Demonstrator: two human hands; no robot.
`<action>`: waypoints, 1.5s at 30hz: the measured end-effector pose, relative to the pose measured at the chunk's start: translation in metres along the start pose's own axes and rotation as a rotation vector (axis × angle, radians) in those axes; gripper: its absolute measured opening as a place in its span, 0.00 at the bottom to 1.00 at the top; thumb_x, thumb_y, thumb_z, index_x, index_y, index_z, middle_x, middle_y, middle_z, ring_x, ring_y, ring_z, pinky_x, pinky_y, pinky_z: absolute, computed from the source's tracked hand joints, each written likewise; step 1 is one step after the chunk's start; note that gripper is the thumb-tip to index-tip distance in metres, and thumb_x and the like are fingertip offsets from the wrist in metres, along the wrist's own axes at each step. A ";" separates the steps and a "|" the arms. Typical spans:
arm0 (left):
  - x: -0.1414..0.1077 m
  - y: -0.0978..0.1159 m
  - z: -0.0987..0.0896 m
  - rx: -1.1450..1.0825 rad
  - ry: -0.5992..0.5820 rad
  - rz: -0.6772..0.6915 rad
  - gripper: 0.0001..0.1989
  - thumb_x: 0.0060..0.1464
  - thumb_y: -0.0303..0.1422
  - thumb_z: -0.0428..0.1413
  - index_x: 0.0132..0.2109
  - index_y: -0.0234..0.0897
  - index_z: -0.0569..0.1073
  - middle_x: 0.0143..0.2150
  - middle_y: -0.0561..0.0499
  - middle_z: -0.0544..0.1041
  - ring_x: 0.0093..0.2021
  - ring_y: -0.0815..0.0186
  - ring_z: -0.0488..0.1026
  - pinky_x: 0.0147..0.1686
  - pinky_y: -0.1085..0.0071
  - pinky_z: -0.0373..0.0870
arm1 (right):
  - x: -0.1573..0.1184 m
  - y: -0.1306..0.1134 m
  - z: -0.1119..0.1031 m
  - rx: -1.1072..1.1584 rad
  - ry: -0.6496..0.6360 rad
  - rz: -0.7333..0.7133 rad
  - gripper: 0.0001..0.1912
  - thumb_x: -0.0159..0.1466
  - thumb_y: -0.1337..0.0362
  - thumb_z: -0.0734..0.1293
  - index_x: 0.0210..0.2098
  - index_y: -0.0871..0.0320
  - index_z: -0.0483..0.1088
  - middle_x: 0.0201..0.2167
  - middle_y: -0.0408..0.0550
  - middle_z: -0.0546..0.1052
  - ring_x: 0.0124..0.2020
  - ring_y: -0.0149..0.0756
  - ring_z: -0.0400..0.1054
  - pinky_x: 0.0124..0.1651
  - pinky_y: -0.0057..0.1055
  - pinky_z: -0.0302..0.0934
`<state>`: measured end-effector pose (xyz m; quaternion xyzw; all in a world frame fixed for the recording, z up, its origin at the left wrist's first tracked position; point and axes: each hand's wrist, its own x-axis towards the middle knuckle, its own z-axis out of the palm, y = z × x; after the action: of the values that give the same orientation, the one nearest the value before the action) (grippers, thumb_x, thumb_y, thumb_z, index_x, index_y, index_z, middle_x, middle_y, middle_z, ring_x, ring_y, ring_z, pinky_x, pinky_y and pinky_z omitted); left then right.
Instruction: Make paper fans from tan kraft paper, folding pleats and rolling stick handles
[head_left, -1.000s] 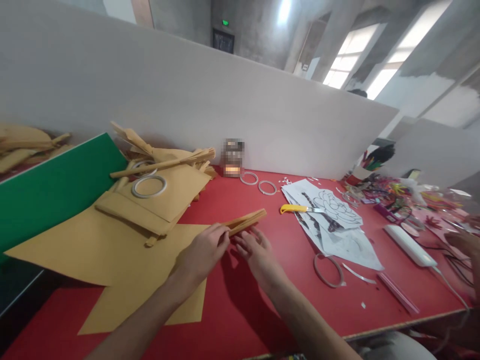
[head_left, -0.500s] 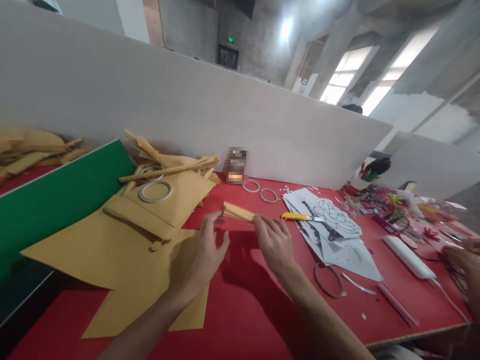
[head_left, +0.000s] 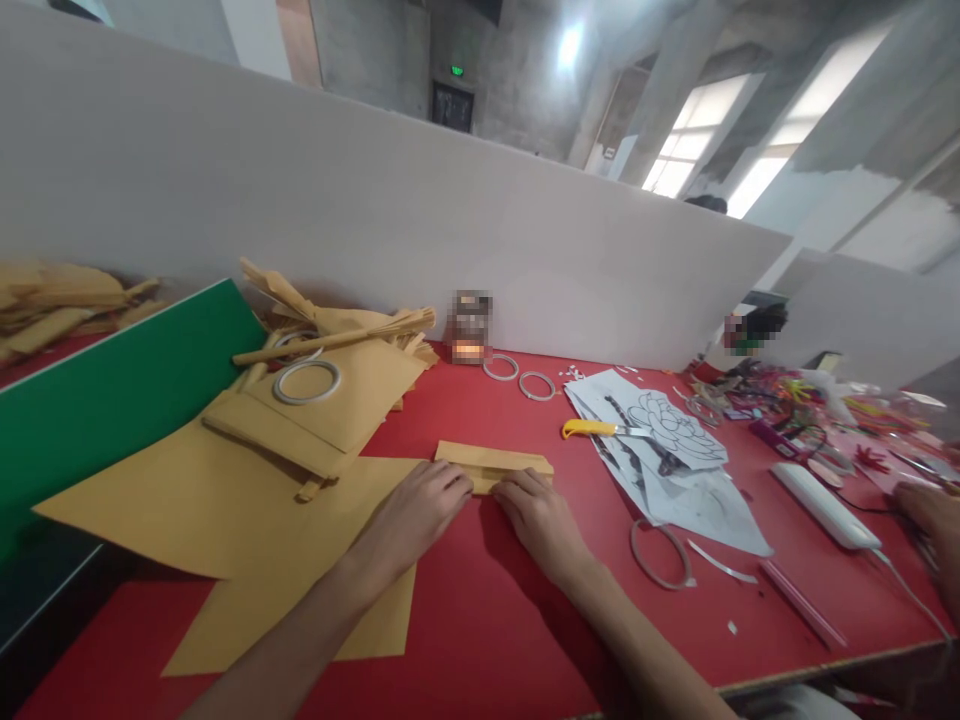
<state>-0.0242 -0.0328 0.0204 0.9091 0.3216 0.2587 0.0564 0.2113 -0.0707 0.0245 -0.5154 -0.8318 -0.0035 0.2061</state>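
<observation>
A folded strip of brown kraft paper (head_left: 491, 457) lies across the red tabletop in front of me, with a long crease running along it. My left hand (head_left: 427, 500) has its fingers curled closed on the strip's near edge, towards its left end. At the near right part of the same edge, my right hand (head_left: 541, 515) is closed with fingertips pressed on the paper. Both thumbs are mostly hidden. Large flat kraft sheets (head_left: 300, 570) spread out left of my hands, partly under my left forearm.
A yellow-handled knife (head_left: 592, 428) rests on printed drawings (head_left: 679, 500) at the right. Rolls of tape (head_left: 306, 383) sit on the piled paper. A green board (head_left: 135, 385) stands left, a white partition (head_left: 375, 220) behind. Another person's hand (head_left: 930, 510) is by a white glue-gun-like device (head_left: 825, 507).
The folded paper, held up in my right hand before, is now down on the table and turned lengthwise. My left hand has closed from open onto it.
</observation>
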 end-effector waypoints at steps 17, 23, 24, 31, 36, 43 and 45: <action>0.002 -0.006 -0.010 -0.242 -0.025 -0.481 0.09 0.68 0.34 0.56 0.38 0.44 0.79 0.33 0.51 0.78 0.37 0.58 0.75 0.35 0.67 0.66 | 0.014 0.041 -0.022 0.195 -0.163 0.281 0.11 0.75 0.65 0.67 0.35 0.56 0.72 0.38 0.47 0.77 0.38 0.37 0.72 0.40 0.30 0.59; 0.005 0.005 -0.008 -0.041 -0.029 -0.237 0.13 0.67 0.24 0.52 0.49 0.42 0.78 0.49 0.48 0.81 0.49 0.55 0.75 0.49 0.60 0.71 | 0.015 0.044 -0.022 0.211 -0.173 0.289 0.12 0.74 0.64 0.68 0.33 0.56 0.71 0.37 0.46 0.76 0.36 0.36 0.71 0.38 0.30 0.57; 0.005 0.008 -0.005 -0.009 -0.037 -0.165 0.16 0.66 0.22 0.51 0.54 0.42 0.77 0.54 0.46 0.81 0.53 0.55 0.74 0.53 0.58 0.70 | 0.016 0.045 -0.022 0.215 -0.171 0.286 0.12 0.74 0.63 0.69 0.33 0.56 0.71 0.37 0.45 0.76 0.35 0.36 0.70 0.38 0.30 0.57; 0.009 0.028 0.013 -0.042 -0.094 0.012 0.22 0.68 0.20 0.51 0.64 0.43 0.73 0.59 0.44 0.80 0.61 0.55 0.76 0.61 0.56 0.73 | 0.017 0.048 -0.022 0.318 -0.136 0.283 0.11 0.72 0.65 0.71 0.31 0.56 0.72 0.35 0.44 0.76 0.33 0.34 0.70 0.36 0.29 0.57; 0.006 0.028 0.020 -0.210 -0.069 -0.067 0.25 0.68 0.18 0.47 0.63 0.43 0.75 0.62 0.46 0.80 0.63 0.58 0.77 0.64 0.58 0.75 | 0.015 0.050 -0.022 0.349 -0.105 0.307 0.13 0.71 0.63 0.72 0.30 0.55 0.71 0.34 0.44 0.76 0.33 0.34 0.71 0.36 0.29 0.57; -0.006 0.017 0.034 -0.285 -0.143 -0.129 0.42 0.58 0.12 0.42 0.73 0.46 0.66 0.76 0.51 0.65 0.74 0.64 0.65 0.72 0.57 0.67 | 0.009 0.062 -0.028 0.239 -0.150 0.308 0.10 0.73 0.64 0.70 0.33 0.55 0.73 0.35 0.44 0.76 0.33 0.35 0.69 0.37 0.30 0.54; -0.007 0.016 0.036 -0.259 -0.146 -0.116 0.41 0.59 0.12 0.41 0.74 0.46 0.66 0.76 0.51 0.65 0.75 0.64 0.64 0.72 0.57 0.66 | 0.007 0.066 -0.029 0.230 -0.143 0.312 0.11 0.73 0.64 0.71 0.33 0.55 0.73 0.35 0.44 0.77 0.34 0.36 0.69 0.37 0.31 0.55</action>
<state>-0.0016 -0.0471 -0.0092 0.8905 0.3326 0.2276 0.2113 0.2749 -0.0399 0.0403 -0.6098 -0.7494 0.1600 0.2022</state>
